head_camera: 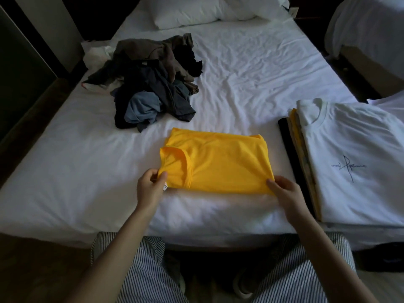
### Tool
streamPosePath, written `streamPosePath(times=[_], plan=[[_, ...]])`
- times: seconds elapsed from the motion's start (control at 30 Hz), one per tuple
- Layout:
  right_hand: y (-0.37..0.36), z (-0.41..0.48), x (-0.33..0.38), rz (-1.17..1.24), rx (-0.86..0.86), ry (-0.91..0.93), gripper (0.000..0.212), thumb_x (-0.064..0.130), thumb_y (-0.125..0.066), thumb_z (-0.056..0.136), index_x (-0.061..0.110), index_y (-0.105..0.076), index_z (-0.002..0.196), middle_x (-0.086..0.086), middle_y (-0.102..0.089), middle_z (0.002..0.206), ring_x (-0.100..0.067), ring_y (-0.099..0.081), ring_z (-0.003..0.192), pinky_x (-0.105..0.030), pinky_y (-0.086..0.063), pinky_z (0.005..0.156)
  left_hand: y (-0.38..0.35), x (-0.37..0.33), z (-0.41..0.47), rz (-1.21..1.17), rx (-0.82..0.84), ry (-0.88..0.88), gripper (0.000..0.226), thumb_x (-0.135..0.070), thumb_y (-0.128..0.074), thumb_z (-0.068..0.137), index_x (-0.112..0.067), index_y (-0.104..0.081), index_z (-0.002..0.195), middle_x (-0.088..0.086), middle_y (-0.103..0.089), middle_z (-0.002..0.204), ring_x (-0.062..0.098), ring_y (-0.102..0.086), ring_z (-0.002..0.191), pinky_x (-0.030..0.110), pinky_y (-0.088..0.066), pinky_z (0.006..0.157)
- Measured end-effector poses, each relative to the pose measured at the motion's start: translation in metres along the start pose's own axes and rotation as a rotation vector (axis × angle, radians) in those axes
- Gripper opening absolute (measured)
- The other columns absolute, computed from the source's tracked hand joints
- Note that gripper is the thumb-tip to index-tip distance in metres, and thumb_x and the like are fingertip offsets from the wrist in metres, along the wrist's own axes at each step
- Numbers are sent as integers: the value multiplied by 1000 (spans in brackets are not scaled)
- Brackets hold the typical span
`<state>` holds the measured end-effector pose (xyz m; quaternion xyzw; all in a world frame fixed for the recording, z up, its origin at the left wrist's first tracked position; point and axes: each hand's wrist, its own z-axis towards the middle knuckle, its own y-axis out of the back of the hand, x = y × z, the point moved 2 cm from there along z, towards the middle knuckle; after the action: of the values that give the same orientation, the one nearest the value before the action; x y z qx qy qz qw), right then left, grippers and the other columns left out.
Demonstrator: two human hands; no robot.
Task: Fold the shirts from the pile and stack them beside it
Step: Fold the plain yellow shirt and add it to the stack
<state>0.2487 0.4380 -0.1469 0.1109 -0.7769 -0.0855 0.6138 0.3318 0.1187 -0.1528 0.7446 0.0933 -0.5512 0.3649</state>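
Observation:
A folded yellow shirt (220, 162) lies flat on the white bed near its front edge. My left hand (149, 186) pinches the shirt's near left corner by the collar. My right hand (284, 193) grips the near right corner, thumb on top. A pile of dark unfolded shirts (153, 84), brown, navy and blue, sits at the back left. At the right stands a stack of folded shirts (349, 162) with a white one bearing a dark scribbled logo on top.
The white sheet of the bed (251, 73) is wrinkled. Pillows (196, 12) lie at the head. A second bed (367, 29) stands at the far right. Crumpled white cloth (96, 55) lies behind the pile. My striped trousers (142, 270) press against the bed's front edge.

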Motion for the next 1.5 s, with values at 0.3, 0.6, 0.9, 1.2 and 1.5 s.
streamPosePath(times=[0.3,0.6,0.9,1.2,1.5], plan=[[9,-20,-17,-367,68,-82,26,6,-64,83,16,-53,61,1,-46,55,-13,-45,56,-32,-30,52,20,25,-15,72,153,186,4,-11,-63,90,-7,-61,90,8,-62,81,25,-58,82,33,-46,71],[-37,-18,39,-693,-71,549,35,24,-52,82,5,-66,108,-15,-66,109,-40,-56,109,-47,-44,91,-29,-62,-29,595,72,-463,59,-41,-38,85,-9,-51,132,14,-48,139,36,-38,131,45,-30,104],[-85,50,7,-1052,259,505,84,70,7,75,38,-18,148,7,-11,158,-21,-1,147,-37,2,116,-110,-41,51,1071,548,-568,59,-60,-20,96,-43,0,149,-9,8,160,19,12,147,45,8,117],[-79,56,-2,-998,119,382,77,65,2,77,40,-11,148,6,-2,159,-16,7,146,-31,13,114,-71,-14,90,1012,312,-386,55,-57,-15,98,-42,-2,150,-8,6,160,21,6,147,41,3,118],[-75,58,1,-984,23,181,53,51,-22,98,43,-10,148,13,2,158,-22,13,145,-54,19,109,-7,27,87,980,227,-203,58,-57,-14,97,-38,1,150,-6,4,160,13,2,147,38,1,117]])
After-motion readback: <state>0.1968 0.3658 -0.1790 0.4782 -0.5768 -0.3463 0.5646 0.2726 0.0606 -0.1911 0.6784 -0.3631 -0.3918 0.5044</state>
